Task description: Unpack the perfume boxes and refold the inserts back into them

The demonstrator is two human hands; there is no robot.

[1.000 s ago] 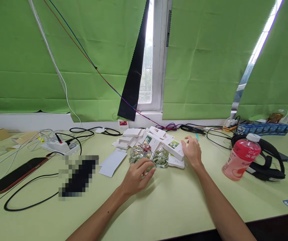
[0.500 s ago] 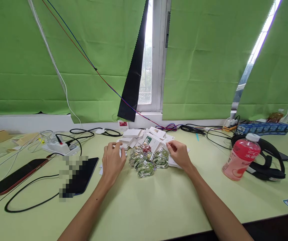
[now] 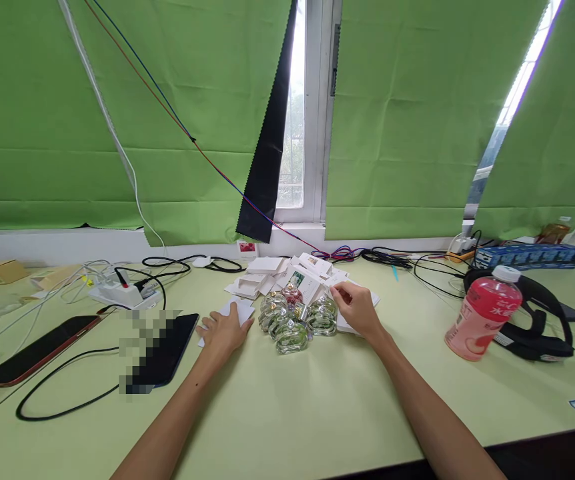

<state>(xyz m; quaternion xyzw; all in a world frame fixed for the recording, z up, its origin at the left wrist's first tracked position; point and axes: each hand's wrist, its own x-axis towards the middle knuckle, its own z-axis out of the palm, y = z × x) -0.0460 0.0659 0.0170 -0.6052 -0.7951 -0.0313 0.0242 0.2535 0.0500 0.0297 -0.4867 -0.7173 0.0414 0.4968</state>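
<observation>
My left hand (image 3: 223,331) lies over a flat white card or flattened carton (image 3: 240,308), fingers spread and pointing down onto it. To its right, several small clear glass bottles (image 3: 291,335) with rounded, oval shapes stand in a cluster, and a reddish one (image 3: 292,293) sits toward the back. Just right of the bottles is my right hand (image 3: 356,308), its fingers curled and thumb and forefinger drawn together beside the white cartons; anything between them is hidden. Behind the bottles, small white cartons (image 3: 262,267) and cards are heaped, partly overlapping.
A pink drink bottle (image 3: 485,313) and a black headset-like strap (image 3: 542,327) stand at right. Two dark phones or tablets (image 3: 167,353) (image 3: 42,350) and a white power strip (image 3: 125,293) lie at left. Black cables (image 3: 382,259) run along the back wall.
My left hand has moved down and toward me, from the edge of the carton heap onto the flat white piece, and its fingers have spread. The right hand stays almost in place.
</observation>
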